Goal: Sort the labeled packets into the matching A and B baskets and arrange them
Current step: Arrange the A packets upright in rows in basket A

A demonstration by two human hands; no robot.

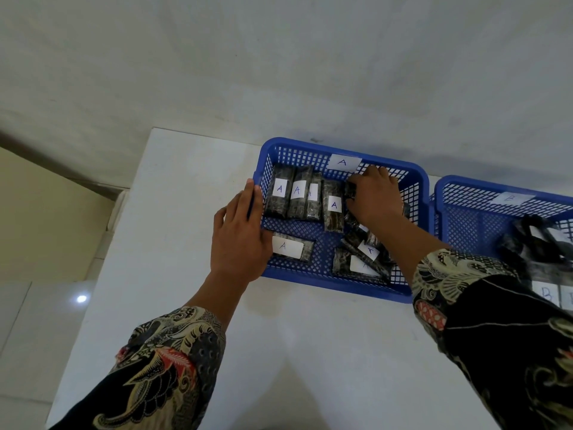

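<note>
A blue basket (341,293) labelled A stands on the white table. Along its far wall several dark packets with white A labels (280,195) stand in a row. My right hand (375,197) grips another dark packet (351,189) at the right end of that row. More A packets lie loose at the front (290,247) and front right (361,262). My left hand (240,231) rests flat with straight fingers on the basket's left rim. The B basket (465,193) sits to the right with dark packets (533,240) inside.
The white table (173,243) ends at its left edge beside a tiled floor (37,321). A grey wall (279,72) rises right behind both baskets. My patterned sleeves cover the near corners of the view, and the right sleeve hides part of the B basket.
</note>
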